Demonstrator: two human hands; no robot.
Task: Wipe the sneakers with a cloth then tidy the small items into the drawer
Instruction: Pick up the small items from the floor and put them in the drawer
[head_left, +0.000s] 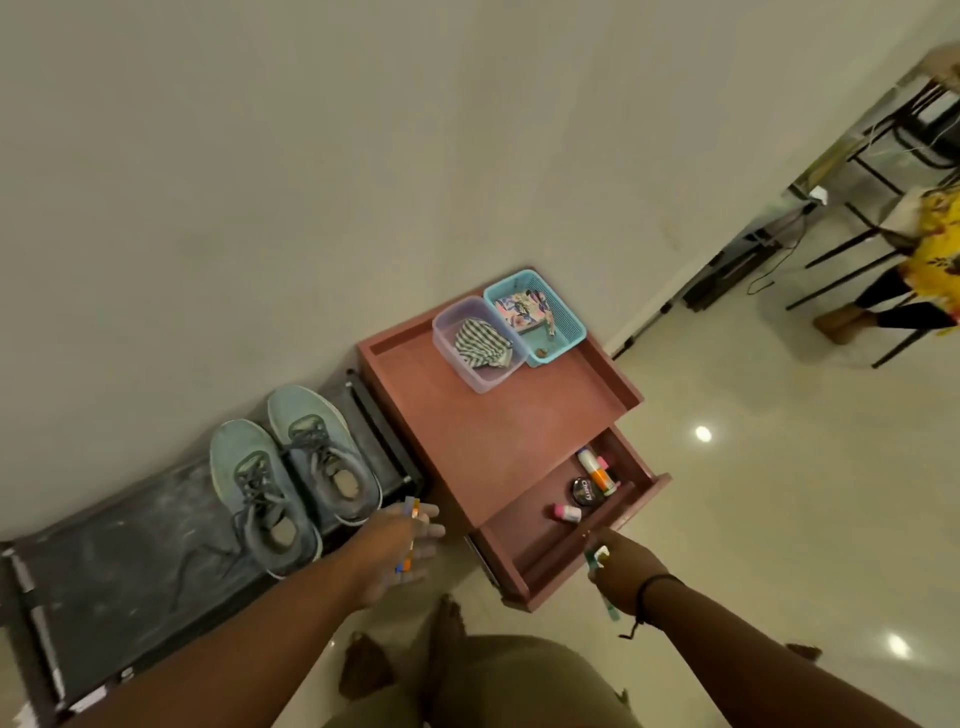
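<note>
Sneakers (293, 480), a pale green pair with dark laces, sit side by side on a low black rack (130, 561) against the wall, just left of a reddish wooden cabinet (493, 415). The cabinet's drawer (561, 525) is pulled out toward the person, and inside lie a white and orange tube (595, 470), a round black tin (586, 490) and a small pink and white item (566, 513). On the worktop of the cabinet, at its far edge, a clear plastic tub (475, 343) holds a striped cloth (480, 343), and touching it on the right is a blue basket (535, 317) with a patterned card or booklet in it. The left hand (402, 545) hovers between the sneakers and the drawer, its fingers holding a few small orange and blue items (410, 535); blur hides exactly how they are gripped. The right hand (621, 569) is at the drawer's near corner, fingers curled around a slim green stick (600, 582), perhaps a brush, that juts out below the wrist. A person in yellow sits at far right.
</note>
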